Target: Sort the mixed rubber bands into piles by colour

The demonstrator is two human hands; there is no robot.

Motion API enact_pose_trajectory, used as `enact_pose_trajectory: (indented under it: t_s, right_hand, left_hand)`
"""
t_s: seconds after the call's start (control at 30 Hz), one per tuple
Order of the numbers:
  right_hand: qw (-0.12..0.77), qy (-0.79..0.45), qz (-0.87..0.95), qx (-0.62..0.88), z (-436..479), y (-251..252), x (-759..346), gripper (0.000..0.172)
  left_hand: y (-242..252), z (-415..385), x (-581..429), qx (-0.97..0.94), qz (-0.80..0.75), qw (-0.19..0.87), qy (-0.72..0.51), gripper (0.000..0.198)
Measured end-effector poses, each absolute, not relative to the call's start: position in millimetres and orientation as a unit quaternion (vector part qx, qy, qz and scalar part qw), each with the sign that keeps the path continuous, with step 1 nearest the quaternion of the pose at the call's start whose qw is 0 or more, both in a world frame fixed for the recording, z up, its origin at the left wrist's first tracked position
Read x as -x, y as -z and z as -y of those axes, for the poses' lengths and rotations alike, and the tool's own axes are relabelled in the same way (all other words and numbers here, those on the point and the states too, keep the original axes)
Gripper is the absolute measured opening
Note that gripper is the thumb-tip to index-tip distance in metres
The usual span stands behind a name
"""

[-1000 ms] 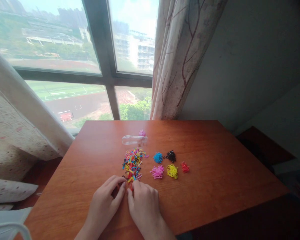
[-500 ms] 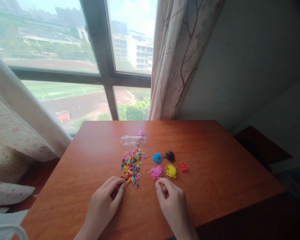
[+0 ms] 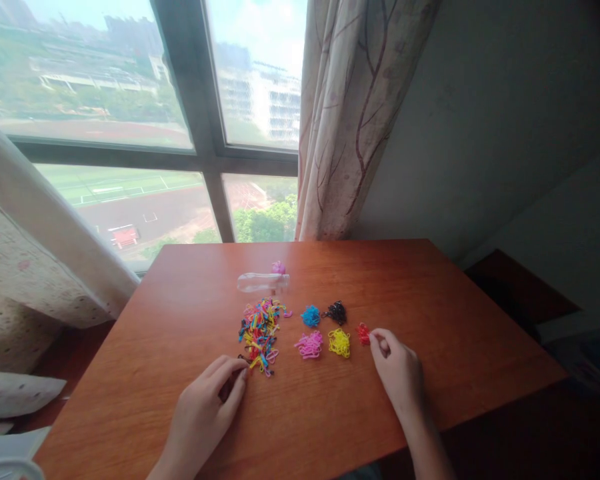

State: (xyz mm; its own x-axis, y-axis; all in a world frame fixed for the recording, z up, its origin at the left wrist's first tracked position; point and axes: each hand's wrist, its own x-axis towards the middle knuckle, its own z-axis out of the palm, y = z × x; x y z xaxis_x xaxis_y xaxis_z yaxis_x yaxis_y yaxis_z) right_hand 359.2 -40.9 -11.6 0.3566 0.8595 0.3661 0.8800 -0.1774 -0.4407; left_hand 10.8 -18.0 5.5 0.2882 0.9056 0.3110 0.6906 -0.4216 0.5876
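Note:
A mixed heap of small coloured rubber bands (image 3: 261,327) lies on the wooden table. My left hand (image 3: 213,393) rests at its lower left edge, thumb and forefinger closed together; what is between them is too small to make out. To the right, my right hand (image 3: 397,367) is pinched at the edge of a small pile of red rubber bands (image 3: 363,333), with a red band at its fingertips. Nearby are piles of yellow rubber bands (image 3: 339,343), pink rubber bands (image 3: 309,345), blue rubber bands (image 3: 311,316) and black rubber bands (image 3: 337,312).
Behind the heap lies a clear plastic container (image 3: 263,283) on its side, with a small purple object (image 3: 279,267) beside it. The wooden table (image 3: 430,293) reaches to a window (image 3: 210,160) and a patterned curtain (image 3: 347,120). A white object (image 3: 10,453) shows at lower left.
My right hand has moved right, from below the pink pile to the red pile, carrying a red rubber band. My left hand has stayed by the mixed heap. The view has shifted slightly.

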Motion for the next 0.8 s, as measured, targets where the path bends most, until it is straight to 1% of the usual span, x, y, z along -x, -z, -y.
enact_pose_trajectory:
  t_s: [0.1, 0.23, 0.4, 0.5, 0.6, 0.8]
  right_hand:
    - [0.315, 0.037, 0.565, 0.762, 42, 10, -353, 0.041]
    - [0.359, 0.050, 0.591, 0.721, 52, 10, -329, 0.037]
    - [0.402, -0.046, 0.667, 0.626, 69, 14, -275, 0.026]
    - [0.401, -0.093, 0.694, 0.591, 75, 13, -245, 0.021]
    - [0.391, -0.123, 0.712, 0.569, 78, 12, -227, 0.020]
    - [0.373, -0.151, 0.717, 0.569, 76, 10, -224, 0.018]
  left_hand:
    - [-6, 19, -11, -0.784, -0.511, 0.169, -0.309, 0.016]
    - [-6, 20, -12, -0.785, -0.516, 0.172, -0.297, 0.016]
    - [-5, 24, -14, -0.786, -0.543, 0.153, -0.254, 0.015]
    - [-4, 26, -16, -0.790, -0.561, 0.123, -0.216, 0.016]
    - [-3, 26, -19, -0.792, -0.571, 0.098, -0.194, 0.019]
    - [-2, 24, -19, -0.797, -0.565, 0.070, -0.199, 0.021]
